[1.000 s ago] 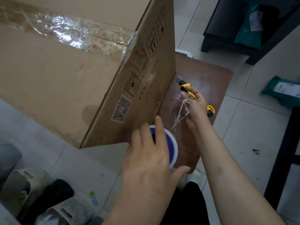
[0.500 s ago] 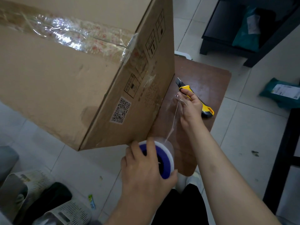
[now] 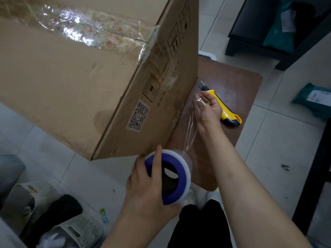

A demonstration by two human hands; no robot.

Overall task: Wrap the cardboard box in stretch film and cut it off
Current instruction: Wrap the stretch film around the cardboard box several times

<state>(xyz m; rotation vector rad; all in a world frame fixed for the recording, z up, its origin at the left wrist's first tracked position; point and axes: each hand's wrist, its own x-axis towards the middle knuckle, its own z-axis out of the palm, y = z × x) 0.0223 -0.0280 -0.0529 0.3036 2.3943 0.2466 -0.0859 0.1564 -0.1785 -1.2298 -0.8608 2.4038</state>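
L hand (image 3: 150, 187) clamped on film roll (image 3: 172, 178), pulled lower vs earlier; R hand (image 3: 208, 110) pinching film strip (image 3: 190, 129), now stretched longer beside box (image 3: 89, 68).

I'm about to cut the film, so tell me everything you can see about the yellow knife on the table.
The utility knife has a yellow plastic-looking handle with black trim at its rear end and a short grey blade segment out at the front. It lies flat on the brown table, blade toward the cardboard box. The right hand, pinching the stretch film, covers its middle; whether they touch is unclear.
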